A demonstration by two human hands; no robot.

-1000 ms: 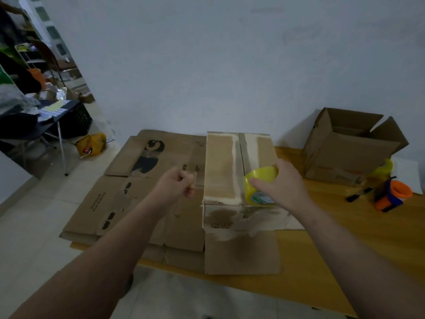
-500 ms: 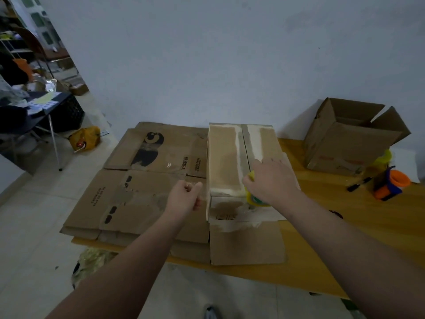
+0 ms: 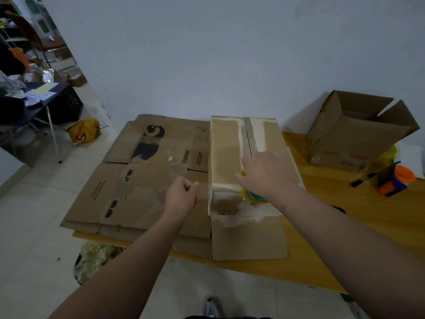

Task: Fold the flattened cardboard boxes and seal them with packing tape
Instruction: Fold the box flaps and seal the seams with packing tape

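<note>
The step in hand looks like taping the centre seam of the folded brown cardboard box (image 3: 226,153), which stands in the middle of the frame on the pale wooden desk (image 3: 368,226). The right grip (image 3: 264,173) is curled over the yellow roll of clear packing tape (image 3: 251,196), holding it against the box's near top edge. The left grip (image 3: 184,194), just left of the box, is closed in a fist, thumb on forefinger. Nothing shows in it, though a clear tape end would be hard to see.

To do this well, start the tape on the near wall, run it flat and straight along the seam, and press it down behind the roll so no bubbles form. The box is light and may slide, so it probably needs steadying.

The desk is smooth. Left of centre, a wide stack of flattened brown cardboard boxes (image 3: 149,180) lies on it, creased, scuffed and printed in black. The folded box is long and rectangular, and its skin is torn to pale fibre where old tape came off. At the upper right stands an open brown carton (image 3: 358,134) with its flaps up. Near it are an orange-and-blue plastic tape dispenser (image 3: 395,180) and a slim black marker (image 3: 362,179).
</note>
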